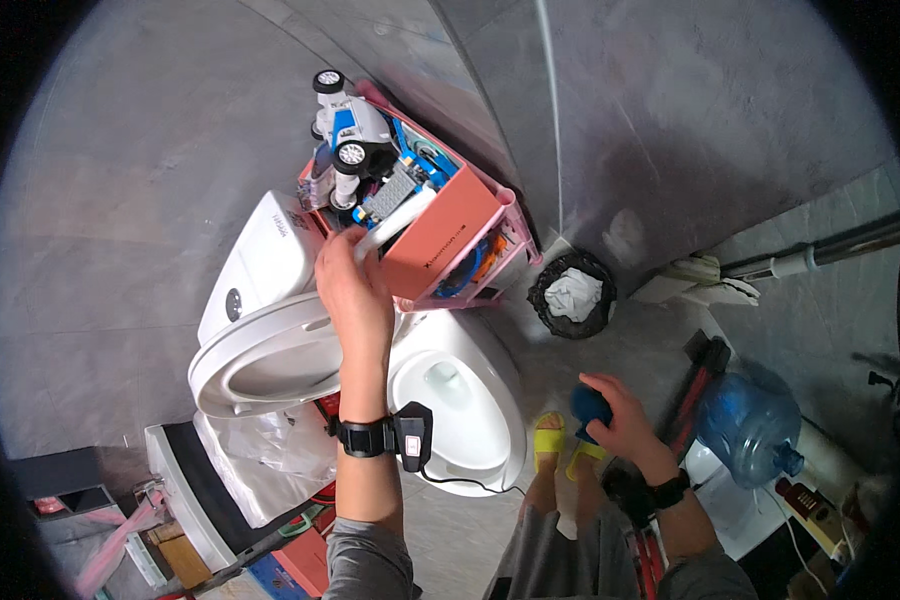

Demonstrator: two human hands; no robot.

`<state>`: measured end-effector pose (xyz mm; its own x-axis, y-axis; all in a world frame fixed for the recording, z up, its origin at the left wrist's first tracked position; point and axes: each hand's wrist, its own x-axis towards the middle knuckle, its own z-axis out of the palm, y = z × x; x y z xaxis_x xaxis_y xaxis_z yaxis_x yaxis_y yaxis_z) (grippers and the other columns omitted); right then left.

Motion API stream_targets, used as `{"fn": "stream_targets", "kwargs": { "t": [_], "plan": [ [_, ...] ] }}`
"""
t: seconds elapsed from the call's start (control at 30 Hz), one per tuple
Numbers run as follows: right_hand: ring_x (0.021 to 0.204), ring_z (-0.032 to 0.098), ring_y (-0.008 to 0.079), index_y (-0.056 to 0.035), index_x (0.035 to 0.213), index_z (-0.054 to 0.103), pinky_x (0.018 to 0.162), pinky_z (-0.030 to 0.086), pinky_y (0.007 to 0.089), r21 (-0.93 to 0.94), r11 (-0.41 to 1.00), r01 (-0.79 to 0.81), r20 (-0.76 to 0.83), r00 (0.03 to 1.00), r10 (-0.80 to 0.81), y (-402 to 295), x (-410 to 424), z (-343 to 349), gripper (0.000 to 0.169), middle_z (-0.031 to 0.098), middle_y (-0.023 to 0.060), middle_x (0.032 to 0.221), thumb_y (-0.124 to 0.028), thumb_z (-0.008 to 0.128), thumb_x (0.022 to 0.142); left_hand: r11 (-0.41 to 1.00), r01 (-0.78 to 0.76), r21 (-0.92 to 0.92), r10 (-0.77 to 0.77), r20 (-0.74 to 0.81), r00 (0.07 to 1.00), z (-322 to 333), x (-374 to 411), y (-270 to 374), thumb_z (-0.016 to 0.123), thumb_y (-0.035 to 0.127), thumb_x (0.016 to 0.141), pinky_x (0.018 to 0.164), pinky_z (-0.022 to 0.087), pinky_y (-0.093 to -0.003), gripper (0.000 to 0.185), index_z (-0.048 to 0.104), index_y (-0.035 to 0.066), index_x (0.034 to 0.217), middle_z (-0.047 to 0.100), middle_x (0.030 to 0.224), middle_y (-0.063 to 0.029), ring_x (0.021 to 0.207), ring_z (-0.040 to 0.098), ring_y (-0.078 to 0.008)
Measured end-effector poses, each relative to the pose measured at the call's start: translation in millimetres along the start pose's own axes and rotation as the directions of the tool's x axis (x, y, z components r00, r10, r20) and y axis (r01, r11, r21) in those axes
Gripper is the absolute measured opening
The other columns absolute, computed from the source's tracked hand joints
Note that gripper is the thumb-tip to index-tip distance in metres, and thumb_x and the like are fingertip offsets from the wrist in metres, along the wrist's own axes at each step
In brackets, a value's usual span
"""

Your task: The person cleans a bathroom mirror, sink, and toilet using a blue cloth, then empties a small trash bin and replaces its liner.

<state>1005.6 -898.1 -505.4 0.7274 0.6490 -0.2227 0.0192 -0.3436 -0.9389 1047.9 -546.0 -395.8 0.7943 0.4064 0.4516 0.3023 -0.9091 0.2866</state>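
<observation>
My left hand is over the front edge of an orange cardboard box. Its fingers pinch the near end of a white strip-like object, whose far end lies among toys in the box. A white and blue toy car sits tilted on top, wheels showing, beside grey and blue building-brick pieces. Lower right, above the floor, my right hand grips a dark blue rounded object, partly hidden by the fingers.
Below my left arm is a white toilet with its lid and seat raised. The box rests on a pink rack. A black-lined bin stands in the corner. At right are a blue water jug and a wall pipe.
</observation>
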Motion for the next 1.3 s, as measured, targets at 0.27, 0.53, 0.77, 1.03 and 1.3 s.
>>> {"fn": "stream_targets", "kwargs": {
  "t": [0.27,0.53,0.77,1.03,1.3],
  "plan": [
    [0.107,0.054,0.0311,-0.0082,0.126,0.048,0.091,0.043,0.036,0.108,0.99,-0.091,-0.136,0.985,0.105,56,-12,6,0.045,0.052,0.0168,0.116,-0.007,0.051,0.081,0.973,0.068,-0.22,-0.052,0.079,0.996,15,-100,77,0.056,0.006,0.088,0.104,0.03,-0.0409,0.039,0.048,0.003,0.125,0.044,0.132,-0.0191,0.125,0.04,-0.0316],
    [0.099,0.057,0.0236,-0.0076,0.128,0.044,0.086,0.046,0.0344,0.305,0.935,-0.181,-0.066,0.975,0.21,42,-27,12,0.038,0.056,0.0144,0.116,-0.013,0.047,0.091,0.62,0.54,-0.569,0.042,0.711,0.702,43,-258,144,0.057,0.012,0.09,0.099,0.039,-0.0394,0.051,0.035,0.003,0.136,0.042,0.132,-0.0184,0.118,0.047,-0.0292],
    [0.099,0.059,0.025,-0.0095,0.134,0.041,0.086,0.047,0.0334,0.097,0.846,-0.525,0.26,0.834,0.487,105,-26,11,0.047,0.054,0.0141,0.12,-0.028,0.053,0.092,0.459,0.857,-0.235,-0.128,0.937,0.325,62,-319,101,0.051,0.016,0.094,0.084,0.048,-0.0317,0.042,0.039,0.001,0.131,0.058,0.11,-0.0164,0.101,0.058,-0.0225],
    [0.117,0.049,0.0309,0.0031,0.139,0.029,0.093,0.043,0.0391,0.271,0.61,-0.745,-0.044,0.623,0.781,337,50,56,0.068,0.045,0.0231,0.132,-0.037,0.055,0.091,0.365,0.905,-0.217,-0.344,0.872,0.348,91,-350,70,0.054,0.015,0.092,0.084,0.048,-0.0304,0.045,0.039,-0.003,0.131,0.055,0.114,-0.0172,0.1,0.057,-0.0205],
    [0.107,0.054,0.0346,0.0069,0.137,0.026,0.088,0.047,0.0417,0.446,0.714,-0.54,-0.297,0.663,0.687,388,131,90,0.065,0.047,0.0264,0.125,-0.027,0.056,0.09,0.345,0.89,-0.299,-0.422,0.798,0.431,123,-365,51,0.05,0.007,0.091,0.089,0.045,-0.0317,0.037,0.042,-0.003,0.126,0.056,0.112,-0.0148,0.103,0.055,-0.0209]
  ]
}}
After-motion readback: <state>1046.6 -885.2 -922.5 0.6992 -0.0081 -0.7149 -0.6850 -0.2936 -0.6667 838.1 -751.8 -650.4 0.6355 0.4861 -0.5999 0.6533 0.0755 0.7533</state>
